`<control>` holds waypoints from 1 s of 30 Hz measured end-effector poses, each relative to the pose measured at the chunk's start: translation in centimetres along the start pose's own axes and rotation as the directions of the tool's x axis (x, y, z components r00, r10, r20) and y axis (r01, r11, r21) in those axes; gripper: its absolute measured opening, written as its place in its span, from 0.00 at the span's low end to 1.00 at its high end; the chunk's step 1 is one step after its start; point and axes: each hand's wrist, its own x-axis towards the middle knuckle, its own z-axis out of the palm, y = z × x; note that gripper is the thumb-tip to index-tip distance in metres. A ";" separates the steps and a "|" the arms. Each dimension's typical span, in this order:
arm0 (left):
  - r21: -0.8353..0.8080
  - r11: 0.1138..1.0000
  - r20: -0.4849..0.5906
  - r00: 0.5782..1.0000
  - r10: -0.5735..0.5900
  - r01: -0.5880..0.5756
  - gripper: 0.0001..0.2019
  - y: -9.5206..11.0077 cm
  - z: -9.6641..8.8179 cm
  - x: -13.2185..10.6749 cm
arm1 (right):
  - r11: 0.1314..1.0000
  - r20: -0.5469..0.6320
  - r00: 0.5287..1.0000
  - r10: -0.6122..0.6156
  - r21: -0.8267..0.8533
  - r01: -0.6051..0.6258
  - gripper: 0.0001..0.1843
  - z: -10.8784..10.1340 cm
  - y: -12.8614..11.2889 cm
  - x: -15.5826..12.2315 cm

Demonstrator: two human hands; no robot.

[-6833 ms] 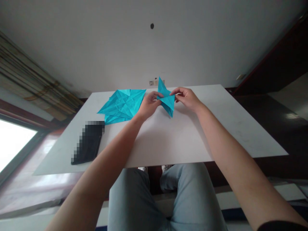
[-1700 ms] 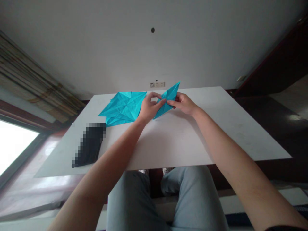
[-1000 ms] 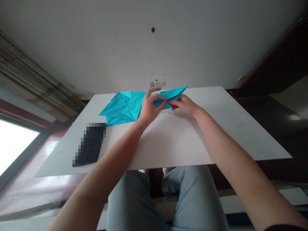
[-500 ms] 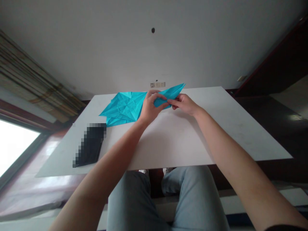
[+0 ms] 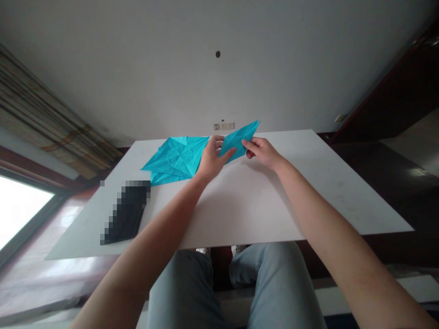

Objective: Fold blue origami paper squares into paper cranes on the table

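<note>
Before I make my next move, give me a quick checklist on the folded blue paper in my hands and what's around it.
1. Right hand grips the folded blue paper: ok, thumb and fingers pinch its right side.
2. Left hand holds it too: ok, thumb over the near face, other fingers at the left edge.
3. Folded paper's lower edge off the white table: cannot tell.
4. Far side folded neatly: cannot tell, it faces away.
5. Creased blue paper separate from left hand: cannot tell, they overlap in view.
6. Dark object apart from both hands: ok, it lies toward the table's left.
</note>
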 end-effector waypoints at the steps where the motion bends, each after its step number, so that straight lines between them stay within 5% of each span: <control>1: 0.010 1.000 -0.018 1.000 0.001 -0.001 0.22 0.1 0.0 0.0 | 1.000 0.003 1.000 -0.001 -0.006 0.001 0.41 0.0 0.0 0.0; 6: 0.109 0.993 -0.120 0.991 0.057 -0.044 0.15 0.1 -0.2 0.3 | 1.000 0.067 0.998 0.004 0.020 -0.005 0.36 0.2 0.2 0.1; 10: 0.059 0.997 -0.096 0.993 0.065 -0.059 0.18 0.4 -0.3 0.2 | 0.999 0.071 0.997 0.017 0.038 -0.019 0.30 0.4 0.4 0.2; 23: -0.079 0.992 0.242 0.964 0.111 -0.095 0.28 2.4 -0.3 -0.5 | 0.982 0.046 0.999 -0.024 0.189 0.015 0.20 0.1 -0.5 -0.1; 30: -0.139 0.978 0.237 0.964 -0.121 0.157 0.29 1.7 -0.3 -0.2 | 0.984 0.167 0.984 -0.065 0.175 0.036 0.23 -0.3 -0.5 -0.5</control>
